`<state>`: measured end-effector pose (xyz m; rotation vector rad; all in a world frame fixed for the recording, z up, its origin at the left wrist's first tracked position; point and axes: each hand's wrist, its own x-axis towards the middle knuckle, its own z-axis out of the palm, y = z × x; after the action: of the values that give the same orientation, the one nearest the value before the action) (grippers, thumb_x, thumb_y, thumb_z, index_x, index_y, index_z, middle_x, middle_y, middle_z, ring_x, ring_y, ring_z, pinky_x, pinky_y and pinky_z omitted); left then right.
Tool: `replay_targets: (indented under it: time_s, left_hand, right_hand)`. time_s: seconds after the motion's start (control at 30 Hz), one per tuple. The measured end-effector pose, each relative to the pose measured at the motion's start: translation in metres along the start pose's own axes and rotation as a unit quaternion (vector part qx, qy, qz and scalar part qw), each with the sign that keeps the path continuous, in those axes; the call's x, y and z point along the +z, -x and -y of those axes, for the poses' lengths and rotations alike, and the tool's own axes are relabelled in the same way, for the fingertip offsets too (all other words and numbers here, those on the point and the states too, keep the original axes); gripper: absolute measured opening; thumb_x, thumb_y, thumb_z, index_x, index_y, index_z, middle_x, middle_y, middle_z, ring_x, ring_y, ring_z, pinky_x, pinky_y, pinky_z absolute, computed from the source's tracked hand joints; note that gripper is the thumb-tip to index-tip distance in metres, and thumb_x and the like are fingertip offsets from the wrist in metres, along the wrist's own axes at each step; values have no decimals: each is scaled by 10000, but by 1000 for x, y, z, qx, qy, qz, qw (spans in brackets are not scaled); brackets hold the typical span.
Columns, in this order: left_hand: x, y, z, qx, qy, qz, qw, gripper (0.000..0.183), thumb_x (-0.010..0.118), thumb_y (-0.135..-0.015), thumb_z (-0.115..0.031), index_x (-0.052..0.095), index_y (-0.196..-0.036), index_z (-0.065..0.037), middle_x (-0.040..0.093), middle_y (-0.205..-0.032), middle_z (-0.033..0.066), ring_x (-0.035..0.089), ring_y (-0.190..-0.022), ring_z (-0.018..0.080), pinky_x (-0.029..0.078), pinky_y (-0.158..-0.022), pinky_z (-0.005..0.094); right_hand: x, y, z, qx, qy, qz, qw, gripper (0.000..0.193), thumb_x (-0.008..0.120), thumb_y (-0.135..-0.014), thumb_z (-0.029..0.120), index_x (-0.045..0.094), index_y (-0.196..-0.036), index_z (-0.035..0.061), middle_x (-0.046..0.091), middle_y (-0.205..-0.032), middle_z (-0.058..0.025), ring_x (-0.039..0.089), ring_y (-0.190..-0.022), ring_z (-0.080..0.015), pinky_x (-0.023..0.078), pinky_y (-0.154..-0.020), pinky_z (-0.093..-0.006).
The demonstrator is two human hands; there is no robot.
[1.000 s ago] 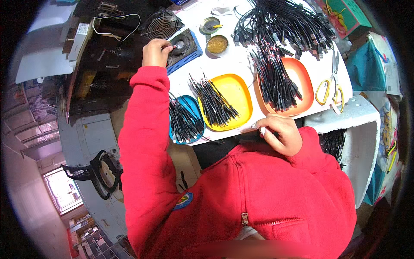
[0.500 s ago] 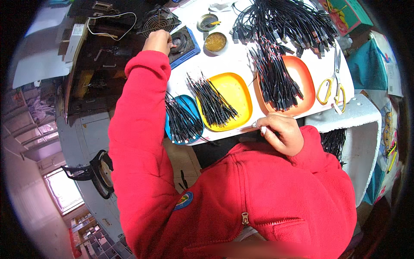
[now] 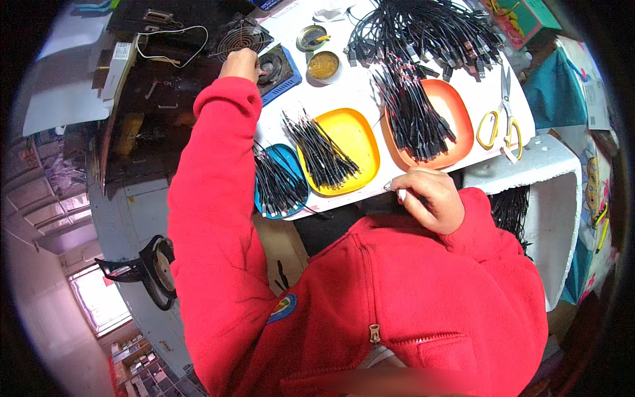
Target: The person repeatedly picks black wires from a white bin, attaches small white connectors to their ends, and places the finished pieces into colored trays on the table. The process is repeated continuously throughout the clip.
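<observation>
My left hand [image 3: 241, 64] is over the left edge of a blue box-shaped device [image 3: 283, 76] with a dark round top. Its fingers are curled together, and what they may hold is hidden. My right hand [image 3: 433, 202] rests at the table's front edge, just below the orange tray [image 3: 460, 109]. Its thumb and fingers are pressed together, with something whitish at the tips that is too small to name. Black cables with bared ends lie in a bundle [image 3: 420, 126] on the orange tray, another bundle [image 3: 324, 155] on the yellow tray [image 3: 360, 139] and another [image 3: 278, 185] on the blue tray [image 3: 291, 153].
A large heap of black cables [image 3: 430, 33] covers the table's far side. Beyond the yellow tray stand a round tin of amber stuff [image 3: 323, 66] and a small round dish [image 3: 311, 38]. Yellow-handled scissors [image 3: 506, 112] lie at the right, above a white foam box [image 3: 552, 198]. A fan grille [image 3: 237, 40] sits far left.
The whole view has shifted slightly, so the trays and cables appear a little further left and up. Both hands stay in nearly the same places with little change in their grip.
</observation>
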<state>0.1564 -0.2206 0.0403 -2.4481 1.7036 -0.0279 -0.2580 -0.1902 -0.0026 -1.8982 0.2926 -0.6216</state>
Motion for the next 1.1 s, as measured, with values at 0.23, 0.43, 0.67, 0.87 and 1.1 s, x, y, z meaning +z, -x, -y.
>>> replay_targets:
  time_s: [0.23, 0.43, 0.67, 0.87, 1.1]
  left_hand:
    - [-55, 101, -47, -1, 356, -105, 929, 82, 679, -811, -45, 680, -862, 19, 619, -676, 18, 501, -564, 55, 389, -500, 213]
    - [-79, 207, -162, 40, 808, -89, 581, 111, 644, -854, 31, 609, -959, 41, 595, -783, 59, 471, -544, 80, 372, -497, 201]
    - [-95, 242, -231, 168, 837, -44, 519, 437, 634, -891, -92, 466, -1270, 47, 580, -1169, 155, 595, -1081, 258, 504, -885, 330]
    - [-86, 225, -183, 123, 801, -48, 583, 409, 531, -956, -130, 435, -1332, 0, 537, -1258, 146, 539, -1170, 259, 484, -911, 337]
    - [-55, 186, -120, 28, 783, -77, 617, 300, 551, -940, -95, 538, -1225, -5, 613, -1097, 83, 588, -982, 154, 483, -807, 271]
  right_hand:
    - [9, 4, 11, -28, -11, -57, 998, 183, 544, -819, 3, 609, -990, 4, 615, -840, -137, 621, -747, -273, 483, -679, -350]
    - [42, -8, 32, -132, -92, -57, 985, 458, 582, -875, 138, 415, -1278, 0, 574, -1091, -202, 571, -999, -369, 459, -838, -418]
    - [1, 49, 77, -75, -84, -75, 991, 319, 509, -942, 295, 443, -1092, 22, 566, -817, -221, 593, -790, -434, 471, -651, -458]
    - [-118, 174, 160, 46, -32, -290, 956, 311, 442, -999, 292, 483, -1140, 18, 513, -850, -17, 459, -717, -53, 368, -620, -174]
    - [-147, 256, 51, 383, 245, -201, 868, 204, 481, -955, 190, 528, -1021, 2, 545, -718, -152, 552, -632, -264, 439, -600, -369]
